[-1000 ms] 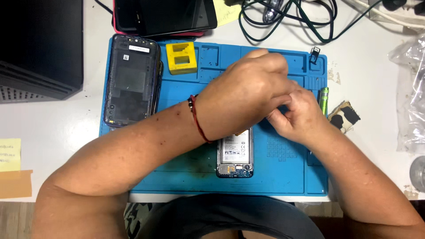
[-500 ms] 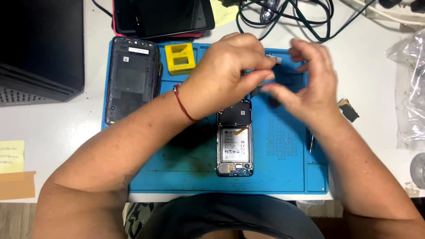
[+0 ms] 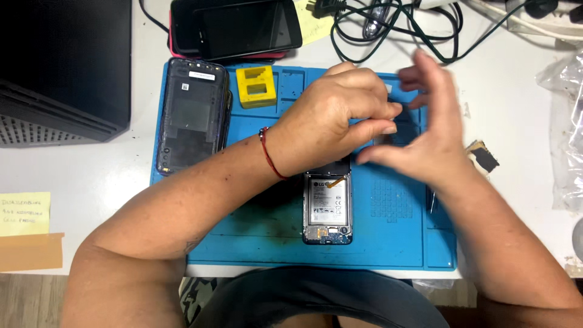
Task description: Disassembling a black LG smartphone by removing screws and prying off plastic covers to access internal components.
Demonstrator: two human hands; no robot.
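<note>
My hands have lifted higher since a moment ago, so more of the open phone [image 3: 327, 206] shows. It lies flat on the blue mat [image 3: 243, 231] to stay put. My left hand [image 3: 331, 118] is curled, fingertips pinched; I cannot tell what on. My right hand [image 3: 428, 133] is half open, holding nothing I can see.

An opened phone [image 3: 327, 209] lies mid-mat [image 3: 255, 243], a back cover [image 3: 191, 115] at its left, phones [image 3: 243, 27] behind.
</note>
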